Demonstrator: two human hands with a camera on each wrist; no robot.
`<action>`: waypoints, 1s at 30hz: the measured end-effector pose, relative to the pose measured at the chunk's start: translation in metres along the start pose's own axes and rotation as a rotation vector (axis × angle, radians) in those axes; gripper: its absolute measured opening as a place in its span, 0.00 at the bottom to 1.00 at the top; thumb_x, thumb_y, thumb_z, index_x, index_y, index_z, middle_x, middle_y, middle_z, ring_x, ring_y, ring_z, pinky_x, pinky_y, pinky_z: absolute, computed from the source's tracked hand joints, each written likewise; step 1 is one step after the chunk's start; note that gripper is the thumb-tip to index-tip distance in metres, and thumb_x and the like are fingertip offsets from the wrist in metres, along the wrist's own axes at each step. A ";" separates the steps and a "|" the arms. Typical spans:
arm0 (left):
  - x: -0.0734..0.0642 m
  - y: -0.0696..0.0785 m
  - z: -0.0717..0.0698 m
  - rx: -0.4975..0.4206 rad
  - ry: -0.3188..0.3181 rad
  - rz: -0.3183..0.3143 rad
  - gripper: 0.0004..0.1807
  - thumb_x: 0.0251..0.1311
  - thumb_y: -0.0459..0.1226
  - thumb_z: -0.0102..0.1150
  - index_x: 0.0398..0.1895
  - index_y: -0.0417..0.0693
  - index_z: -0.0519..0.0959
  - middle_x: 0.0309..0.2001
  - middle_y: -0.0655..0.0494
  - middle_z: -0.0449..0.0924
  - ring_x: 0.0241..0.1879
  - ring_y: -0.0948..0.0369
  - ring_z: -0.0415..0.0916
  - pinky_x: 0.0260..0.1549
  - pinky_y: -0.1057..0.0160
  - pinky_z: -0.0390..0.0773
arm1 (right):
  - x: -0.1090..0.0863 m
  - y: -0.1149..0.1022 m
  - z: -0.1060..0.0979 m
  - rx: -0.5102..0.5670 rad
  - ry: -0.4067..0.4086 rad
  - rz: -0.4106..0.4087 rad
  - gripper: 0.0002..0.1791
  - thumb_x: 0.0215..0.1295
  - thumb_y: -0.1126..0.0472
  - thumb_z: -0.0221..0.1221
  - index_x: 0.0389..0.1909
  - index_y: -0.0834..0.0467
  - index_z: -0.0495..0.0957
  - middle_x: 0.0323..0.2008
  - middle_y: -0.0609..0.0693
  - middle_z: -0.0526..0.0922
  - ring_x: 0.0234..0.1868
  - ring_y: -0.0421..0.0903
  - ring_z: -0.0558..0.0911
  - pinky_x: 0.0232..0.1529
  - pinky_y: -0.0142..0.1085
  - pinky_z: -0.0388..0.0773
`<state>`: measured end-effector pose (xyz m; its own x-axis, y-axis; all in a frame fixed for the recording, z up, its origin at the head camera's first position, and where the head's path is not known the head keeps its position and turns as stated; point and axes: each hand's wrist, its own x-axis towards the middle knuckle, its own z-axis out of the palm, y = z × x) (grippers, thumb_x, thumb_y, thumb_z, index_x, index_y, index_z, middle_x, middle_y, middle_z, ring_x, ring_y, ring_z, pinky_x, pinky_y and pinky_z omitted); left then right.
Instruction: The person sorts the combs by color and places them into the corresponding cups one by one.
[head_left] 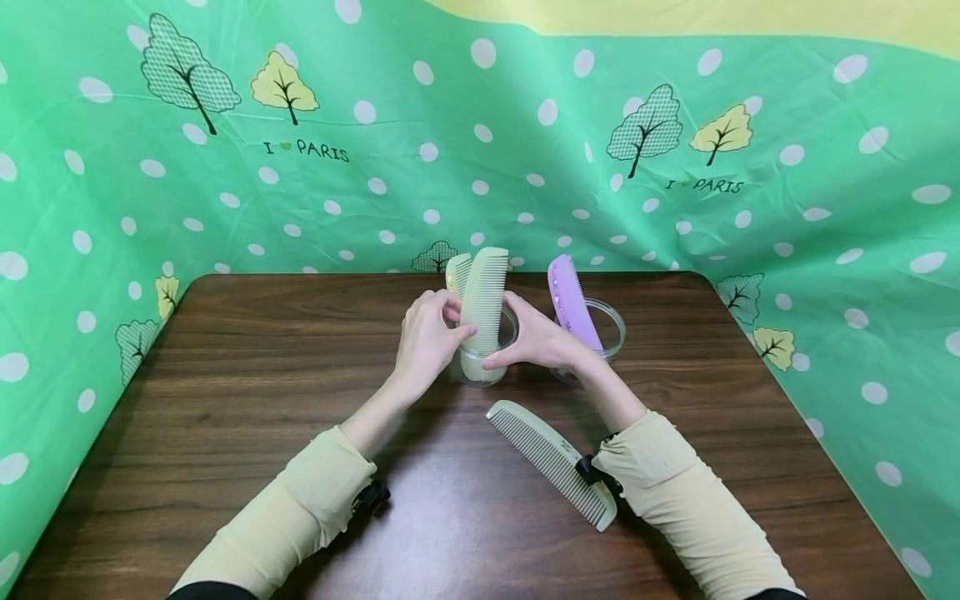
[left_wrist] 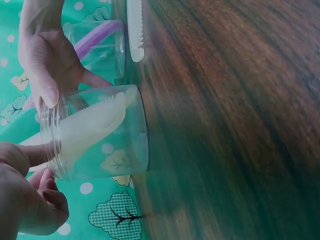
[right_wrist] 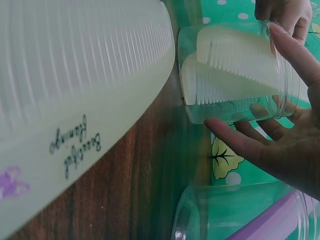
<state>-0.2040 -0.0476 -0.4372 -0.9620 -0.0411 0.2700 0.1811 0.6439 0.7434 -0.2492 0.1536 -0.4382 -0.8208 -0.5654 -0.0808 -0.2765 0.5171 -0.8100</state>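
Observation:
A clear plastic jar (left_wrist: 135, 125) stands near the back of the table with two pale combs in it. The front one, a light green comb (head_left: 485, 292), leans upright out of its mouth; a second pale comb (head_left: 454, 275) shows behind it. My left hand (head_left: 429, 340) is at the jar's left rim, thumb and forefinger pinching the light green comb's lower part. My right hand (head_left: 536, 333) holds the jar from the right, thumb at the front of the rim (right_wrist: 295, 55), fingers spread round the far side. The exact left fingertip contact is partly hidden.
Just right stands a second clear jar (head_left: 617, 321) holding a purple comb (head_left: 573, 300). Another light green comb (head_left: 551, 458) with dark lettering lies on the wooden table (head_left: 247, 400), partly under the right wrist. A green polka-dot cloth (head_left: 480, 133) hangs behind.

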 end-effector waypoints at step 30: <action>-0.038 0.017 -0.019 -0.053 -0.206 0.393 0.21 0.63 0.39 0.70 0.58 0.46 0.77 0.43 0.55 0.78 0.40 0.61 0.76 0.42 0.63 0.78 | 0.000 0.000 -0.002 -0.005 -0.007 -0.018 0.54 0.47 0.59 0.79 0.74 0.55 0.58 0.69 0.55 0.70 0.71 0.51 0.68 0.77 0.52 0.61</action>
<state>-0.1607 -0.0495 -0.4228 -0.8375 0.3553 0.4151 0.5464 0.5399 0.6403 -0.2504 0.1547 -0.4372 -0.8125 -0.5787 -0.0704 -0.2935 0.5105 -0.8083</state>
